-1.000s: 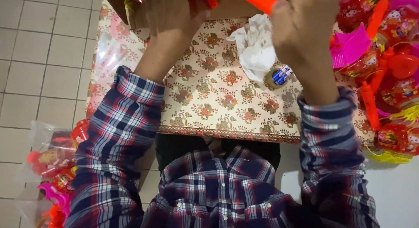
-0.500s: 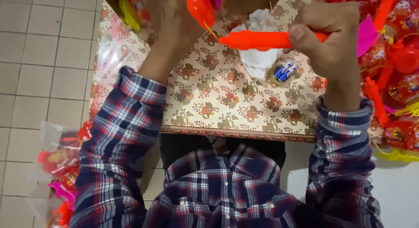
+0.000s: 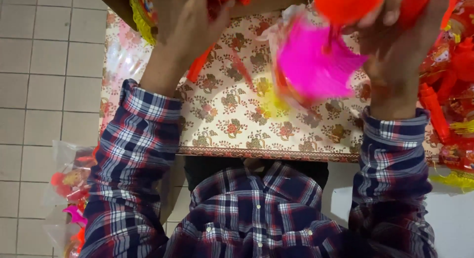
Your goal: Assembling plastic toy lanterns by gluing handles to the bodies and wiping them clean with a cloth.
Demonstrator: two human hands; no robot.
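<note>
My right hand (image 3: 400, 45) is raised near the top edge of the head view, fingers curled around an orange plastic piece (image 3: 348, 5) with a bright pink fan-shaped part (image 3: 316, 65) hanging below it; the motion blur keeps me from telling exactly how the two parts join. My left hand (image 3: 190, 25) is up at the same height, fingers closed on something red and yellow (image 3: 143, 11) at the frame's top edge, too cut off for me to name. An orange stick (image 3: 197, 67) shows just under that hand; I cannot tell whether the hand touches it.

Both forearms are in plaid sleeves (image 3: 143, 134). Beneath the hands lies the tabletop (image 3: 232, 109), covered in a floral-patterned cloth. To my right, a heap of red and orange toys (image 3: 452, 90) crowds the tabletop's edge. To my left, on the tiled floor (image 3: 44, 65), sits a clear plastic bag (image 3: 66, 184) with red and pink pieces inside.
</note>
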